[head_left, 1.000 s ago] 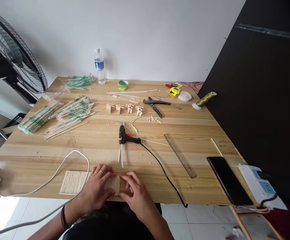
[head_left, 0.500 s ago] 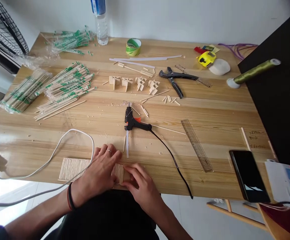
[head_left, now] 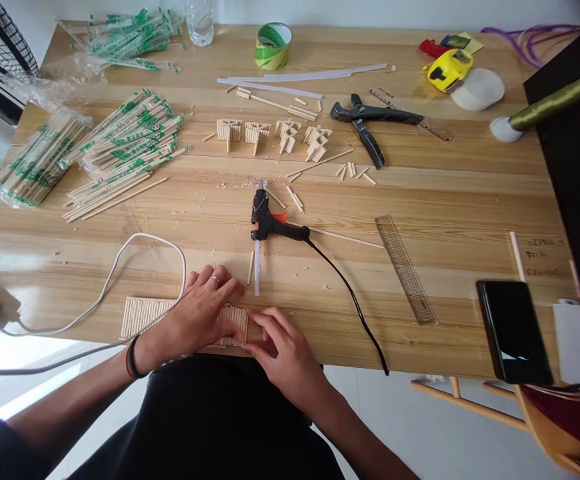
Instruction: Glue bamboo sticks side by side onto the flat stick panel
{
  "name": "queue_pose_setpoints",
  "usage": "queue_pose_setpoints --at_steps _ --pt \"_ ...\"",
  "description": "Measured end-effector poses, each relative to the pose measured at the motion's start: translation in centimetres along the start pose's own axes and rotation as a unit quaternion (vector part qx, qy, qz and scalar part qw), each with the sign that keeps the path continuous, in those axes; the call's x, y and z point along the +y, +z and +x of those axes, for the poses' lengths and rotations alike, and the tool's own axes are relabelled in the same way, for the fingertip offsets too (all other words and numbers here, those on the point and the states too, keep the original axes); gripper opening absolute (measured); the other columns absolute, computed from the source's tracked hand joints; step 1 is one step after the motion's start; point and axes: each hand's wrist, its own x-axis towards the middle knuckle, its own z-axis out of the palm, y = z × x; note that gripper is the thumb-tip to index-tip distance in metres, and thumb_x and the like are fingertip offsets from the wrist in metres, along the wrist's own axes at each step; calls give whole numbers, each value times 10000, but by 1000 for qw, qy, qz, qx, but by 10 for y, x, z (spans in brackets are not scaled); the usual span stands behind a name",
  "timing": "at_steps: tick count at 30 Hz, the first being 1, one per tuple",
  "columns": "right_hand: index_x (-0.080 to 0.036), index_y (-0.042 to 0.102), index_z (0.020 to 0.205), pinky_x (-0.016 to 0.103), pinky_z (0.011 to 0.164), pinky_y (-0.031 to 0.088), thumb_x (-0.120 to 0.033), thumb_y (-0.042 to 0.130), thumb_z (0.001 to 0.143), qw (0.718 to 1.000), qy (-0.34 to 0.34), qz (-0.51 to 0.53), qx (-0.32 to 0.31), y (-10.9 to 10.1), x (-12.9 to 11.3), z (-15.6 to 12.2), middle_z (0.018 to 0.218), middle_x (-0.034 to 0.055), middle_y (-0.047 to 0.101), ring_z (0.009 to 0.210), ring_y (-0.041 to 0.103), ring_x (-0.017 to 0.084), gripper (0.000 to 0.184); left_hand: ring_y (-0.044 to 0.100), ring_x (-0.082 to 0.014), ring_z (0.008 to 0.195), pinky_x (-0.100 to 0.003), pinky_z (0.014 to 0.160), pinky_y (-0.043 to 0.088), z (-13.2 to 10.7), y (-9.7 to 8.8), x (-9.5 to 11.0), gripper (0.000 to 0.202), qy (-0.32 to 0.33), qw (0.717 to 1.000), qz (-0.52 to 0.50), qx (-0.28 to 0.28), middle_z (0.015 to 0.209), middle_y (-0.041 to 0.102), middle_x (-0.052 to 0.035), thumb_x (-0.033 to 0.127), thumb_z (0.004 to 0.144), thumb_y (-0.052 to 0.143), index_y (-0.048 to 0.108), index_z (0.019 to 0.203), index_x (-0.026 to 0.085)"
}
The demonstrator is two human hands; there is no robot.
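Observation:
A flat panel of short wooden sticks (head_left: 143, 316), laid side by side, lies along the table's near edge. My left hand (head_left: 201, 308) reaches across it, fingers at the far side and thumb near the front, covering its middle. At the panel's right end, my right hand (head_left: 281, 348) holds the last sticks between thumb and fingers; the exact contact is partly hidden. Just beyond my hands lies a black hot glue gun (head_left: 270, 223) with an orange trigger and a clear glue stick in it. A loose wooden stick (head_left: 251, 268) rests beside that glue stick.
A white cable (head_left: 137, 237) loops over the panel and my left wrist. Farther back are small stick assemblies (head_left: 229, 131), a black cutter (head_left: 370, 123), bundled sticks (head_left: 135, 133) and a tape roll (head_left: 273, 47). A ruler (head_left: 406, 270) and phone (head_left: 514, 332) lie to the right.
The view has tilted down and come closer, so the table's things sit higher in the picture. Both hands keep their places on the panel, with only slight finger shifts.

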Motion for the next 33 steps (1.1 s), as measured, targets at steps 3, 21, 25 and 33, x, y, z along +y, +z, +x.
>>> queue_pose_setpoints --at_steps 3,21,25,33 --pt "-272 614 1409 424 922 655 -90 744 917 1000 -5 -3 -3 -1 -2 1 1195 84 689 984 723 244 541 488 -325 1086 -471 940 405 -1 3 -1 552 6 1000 12 27 1176 547 -87 611 838 811 614 1189 233" --pt "-276 645 1369 391 847 670 -99 719 935 1000 -3 -6 17 -2 -2 1 1132 69 688 887 721 220 474 533 -327 1104 -474 947 426 -1 2 -2 605 9 999 33 24 1201 579 -86 605 793 872 615 1204 244" --pt "-278 643 1376 418 902 664 -101 732 932 1000 -8 -18 21 -1 -2 1 1148 75 688 968 732 246 485 544 -308 1098 -444 923 428 -1 -4 -5 558 28 1000 4 13 1208 600 -72 529 803 897 611 1184 238" --pt "-267 661 1345 428 940 659 -106 730 949 999 -18 -28 30 2 -5 3 1132 69 704 997 742 252 432 540 -314 1122 -448 940 433 -4 -2 4 474 -3 998 51 28 1232 594 -78 416 872 856 591 1228 250"
